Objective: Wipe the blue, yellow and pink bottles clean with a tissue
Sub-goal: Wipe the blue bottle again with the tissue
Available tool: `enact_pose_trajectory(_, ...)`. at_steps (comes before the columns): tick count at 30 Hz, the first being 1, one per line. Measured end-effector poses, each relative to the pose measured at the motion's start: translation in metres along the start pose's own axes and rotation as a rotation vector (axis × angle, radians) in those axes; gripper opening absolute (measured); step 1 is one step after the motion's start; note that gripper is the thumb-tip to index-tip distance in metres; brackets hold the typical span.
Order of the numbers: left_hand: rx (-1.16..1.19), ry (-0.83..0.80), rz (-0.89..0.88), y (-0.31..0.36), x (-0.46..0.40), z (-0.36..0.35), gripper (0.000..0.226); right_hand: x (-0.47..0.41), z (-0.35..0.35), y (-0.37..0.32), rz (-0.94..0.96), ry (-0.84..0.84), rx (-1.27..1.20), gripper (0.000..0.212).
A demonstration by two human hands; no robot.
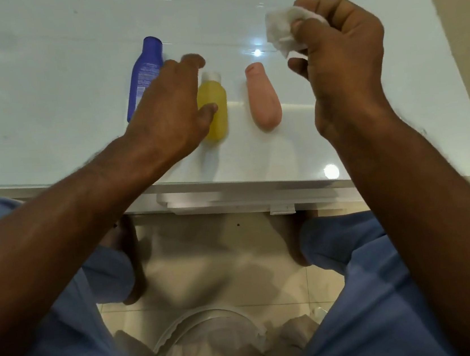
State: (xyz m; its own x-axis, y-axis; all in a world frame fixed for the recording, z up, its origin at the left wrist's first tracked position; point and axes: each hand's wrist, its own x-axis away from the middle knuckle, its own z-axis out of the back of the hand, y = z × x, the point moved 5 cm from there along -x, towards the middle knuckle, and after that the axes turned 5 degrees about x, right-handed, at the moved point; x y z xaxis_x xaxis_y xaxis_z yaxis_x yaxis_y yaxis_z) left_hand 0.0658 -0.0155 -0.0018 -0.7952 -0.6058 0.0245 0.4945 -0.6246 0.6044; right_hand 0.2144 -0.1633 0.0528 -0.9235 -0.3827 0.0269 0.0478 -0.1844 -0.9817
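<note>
Three bottles lay on their sides in a row on the glossy white tabletop (38, 83), caps pointing away from the person. Blue bottle (145, 70) was farthest left, yellow bottle (215, 112) in the middle, pink bottle (264, 97) on the right. Pink stood clear of the yellow one with bare tabletop between; blue and yellow were near each other, the gap between them covered by the left hand.

Left hand (169, 109) reached in over the blue and yellow bottles, fingers spread and loosely bent, holding nothing. Fingertips were blurred near the yellow bottle's white cap (211, 76). Thumb sat against the yellow bottle's side. The palm hid the lower part of the blue bottle. Could not tell whether the hand actually touched the blue bottle.

Right hand (340, 55) was raised to the right of the pink bottle, fingers curled round a crumpled white tissue (280, 30). The tissue stuck out to the left of the fist. It touched none of the bottles.

Both forearms were bare. Below the tabletop's near edge, the person's blue trousers (377, 308) and the beige tiled floor (222, 253) showed. A round clear container rim (169, 328) sat on the floor between the legs.
</note>
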Motion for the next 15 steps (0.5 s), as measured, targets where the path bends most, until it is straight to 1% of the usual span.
enact_pose_trajectory(2, -0.124, -0.037, -0.094, 0.0002, 0.0024, 0.0007, 0.067, 0.0003, 0.0015, 0.0004, -0.004, 0.001, -0.005, 0.021)
enact_pose_trajectory(5, -0.244, -0.131, -0.151, 0.0001, 0.0059, -0.0019, 0.068, 0.0033, -0.001, 0.0, 0.016, -0.009, 0.013, 0.021)
enact_pose_trajectory(7, -0.255, -0.145, -0.16, 0.0011, 0.0057, -0.0042, 0.067, 0.0044, -0.0038, -0.001, 0.023, -0.017, 0.013, 0.021)
enact_pose_trajectory(15, -0.202, -0.113, -0.167, 0.0023, -0.0028, -0.006, 0.065, 0.0073, -0.0072, 0.0002, 0.008, -0.038, 0.012, 0.021)
